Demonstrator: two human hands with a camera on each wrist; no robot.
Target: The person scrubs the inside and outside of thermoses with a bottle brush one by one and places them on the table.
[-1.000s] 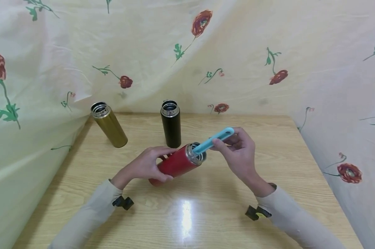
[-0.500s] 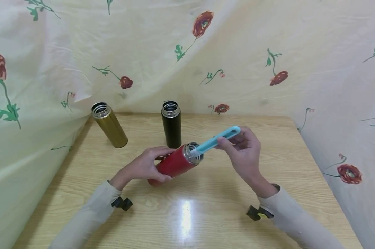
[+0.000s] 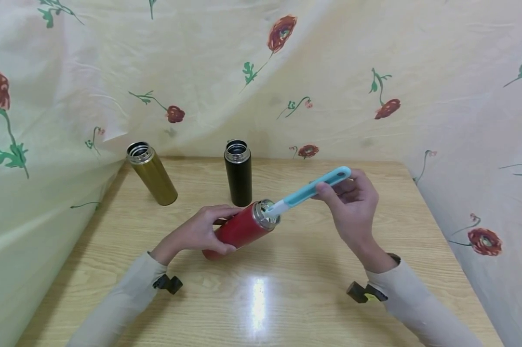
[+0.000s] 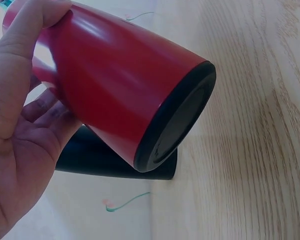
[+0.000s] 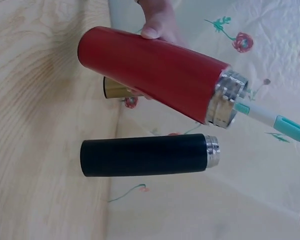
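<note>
My left hand (image 3: 203, 229) grips the body of a red vacuum flask (image 3: 242, 228), held tilted with its steel mouth up to the right. The left wrist view shows the flask's black base (image 4: 182, 117) above the wooden surface. My right hand (image 3: 355, 211) pinches the teal handle of a bottle brush (image 3: 305, 193) between thumb and fingers. The brush's white neck (image 5: 262, 114) slants into the flask's mouth; its head is hidden inside. Part of the right hand shows at the edge of the right wrist view.
A black flask (image 3: 239, 179) stands uncapped just behind the red one. To the left stands a gold flask (image 3: 154, 178), also uncapped. The wooden table (image 3: 208, 308) is bounded by flower-patterned cloth (image 3: 226, 62) at the back and sides.
My right hand has drawn the brush up and to the right, so its white neck now shows outside the mouth. The red flask has shifted slightly left in my left hand.
</note>
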